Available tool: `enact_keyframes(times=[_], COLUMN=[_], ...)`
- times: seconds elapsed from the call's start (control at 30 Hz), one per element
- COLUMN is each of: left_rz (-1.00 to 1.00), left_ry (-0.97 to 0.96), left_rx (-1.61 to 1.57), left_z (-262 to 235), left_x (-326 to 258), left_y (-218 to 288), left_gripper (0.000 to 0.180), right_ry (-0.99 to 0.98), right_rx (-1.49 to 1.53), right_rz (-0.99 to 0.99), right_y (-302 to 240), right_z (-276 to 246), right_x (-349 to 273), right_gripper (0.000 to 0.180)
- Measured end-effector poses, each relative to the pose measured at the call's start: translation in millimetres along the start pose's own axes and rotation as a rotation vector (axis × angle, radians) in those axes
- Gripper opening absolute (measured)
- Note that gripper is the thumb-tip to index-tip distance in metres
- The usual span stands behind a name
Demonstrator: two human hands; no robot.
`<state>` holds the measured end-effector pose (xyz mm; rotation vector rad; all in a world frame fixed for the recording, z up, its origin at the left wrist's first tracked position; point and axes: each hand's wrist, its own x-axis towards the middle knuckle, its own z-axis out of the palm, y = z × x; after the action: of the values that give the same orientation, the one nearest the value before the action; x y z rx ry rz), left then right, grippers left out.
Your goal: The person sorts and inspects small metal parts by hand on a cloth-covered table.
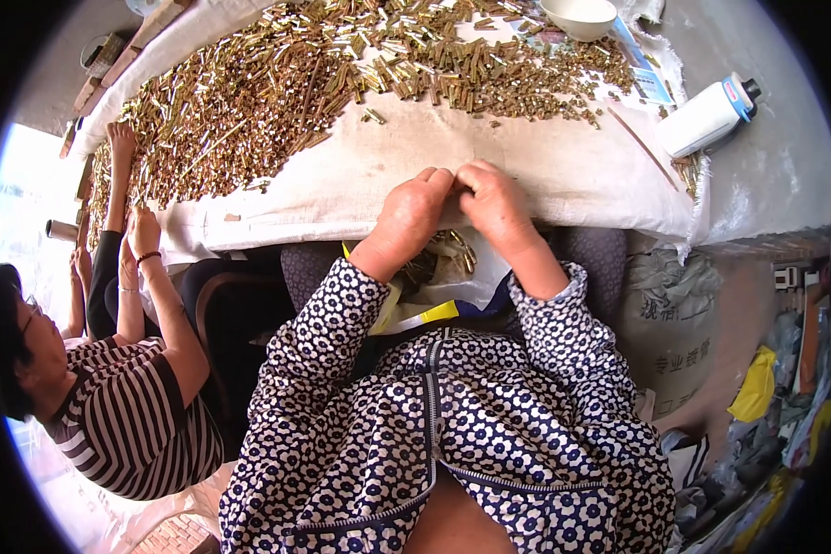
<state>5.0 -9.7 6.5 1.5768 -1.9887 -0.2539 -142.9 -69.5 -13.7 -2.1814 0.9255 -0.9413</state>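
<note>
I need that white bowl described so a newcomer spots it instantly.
On the cloth-covered table, follow the spread of gold-coloured pieces toward its right end. There, at the picture's top edge, sits the white bowl. Its open, rounded shape sets it apart from the capped white bottle nearby.

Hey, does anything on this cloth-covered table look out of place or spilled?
Slightly: a few small brass-coloured pieces lie on the bare cloth, apart from the main pile, and a thin stick lies by itself toward the right edge. The white bottle seems to lean, though the fisheye view may cause that.
</note>
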Motion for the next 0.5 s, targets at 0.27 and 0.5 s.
enact_keyframes(times=[0.27,0.5], left_rz=[0.091,-0.291], left_ry=[-0.063,0.235], left_rx=[0.245,-0.317], left_z=[7.0,-30.8], left_x=[2.2,26.0], left_y=[-6.5,-41.8], left_gripper=[0.016,0.010], right_ry=[0.134,0.109], right_rx=[-0.439,-0.651], right_rz=[0.156,0.043], right_y=[34.1,55.3], right_z=[-16.6,-13.8], right_x=[44.4,46.7], right_gripper=[0.025,0.017])
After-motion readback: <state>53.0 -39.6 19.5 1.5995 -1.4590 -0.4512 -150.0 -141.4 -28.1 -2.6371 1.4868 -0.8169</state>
